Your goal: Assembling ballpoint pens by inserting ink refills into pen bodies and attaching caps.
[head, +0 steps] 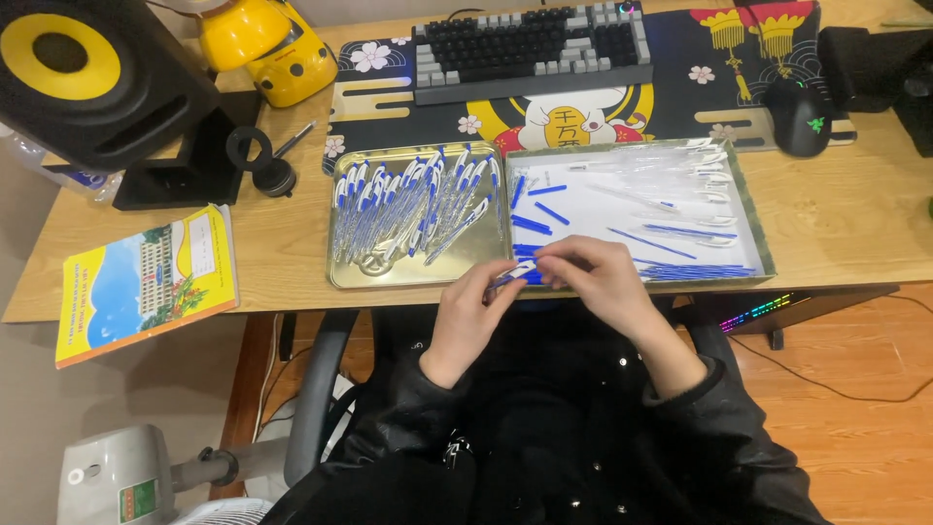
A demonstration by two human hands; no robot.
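Both of my hands meet at the desk's front edge, holding one blue-and-clear ballpoint pen point(515, 274) between them. My left hand point(469, 313) pinches its left end. My right hand point(603, 282) closes over its right end. Just beyond them lies a gold metal tray point(342, 277) heaped with several assembled blue pens point(413, 204). To its right sits a shallow box lid point(763, 253) lined in white, with several loose blue refills point(671, 233) and clear pen barrels point(709, 180) in it.
A keyboard point(530, 44) and a black mouse point(800, 115) rest on a patterned desk mat point(671, 107) at the back. A black speaker with a yellow cone point(87, 78), a yellow toy point(267, 44) and a colourful booklet point(146, 282) occupy the left side.
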